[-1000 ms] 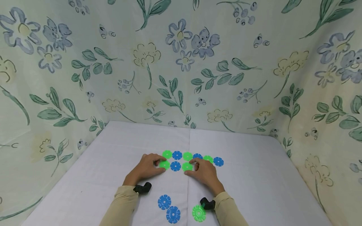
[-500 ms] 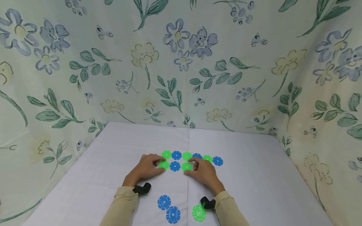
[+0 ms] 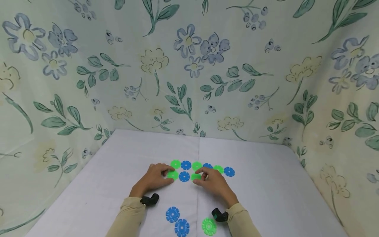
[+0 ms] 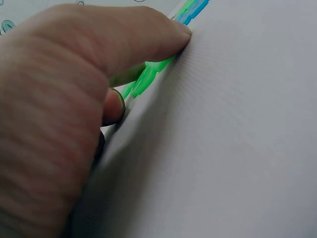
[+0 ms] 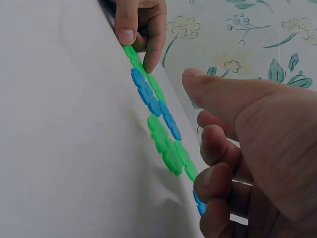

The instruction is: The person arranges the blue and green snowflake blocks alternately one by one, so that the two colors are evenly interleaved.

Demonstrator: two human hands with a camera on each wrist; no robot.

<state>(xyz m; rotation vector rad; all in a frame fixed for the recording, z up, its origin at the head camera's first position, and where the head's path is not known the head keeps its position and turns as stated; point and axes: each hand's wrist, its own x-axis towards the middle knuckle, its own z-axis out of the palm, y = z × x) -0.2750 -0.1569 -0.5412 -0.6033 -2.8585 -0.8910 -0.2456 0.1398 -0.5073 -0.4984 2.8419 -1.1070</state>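
Right hand (image 3: 215, 181) lifted off green disc (image 3: 195, 177), left hand (image 3: 153, 177) unmoved

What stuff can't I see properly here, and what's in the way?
Head view: part of the back row's middle blue disc, behind the right hand.
Head view: the right edge of the front row's right green disc, behind that hand.
Left wrist view: much of a green disc, behind the left hand.
Head view: the rest of both sleeves, cut off by the bottom edge.
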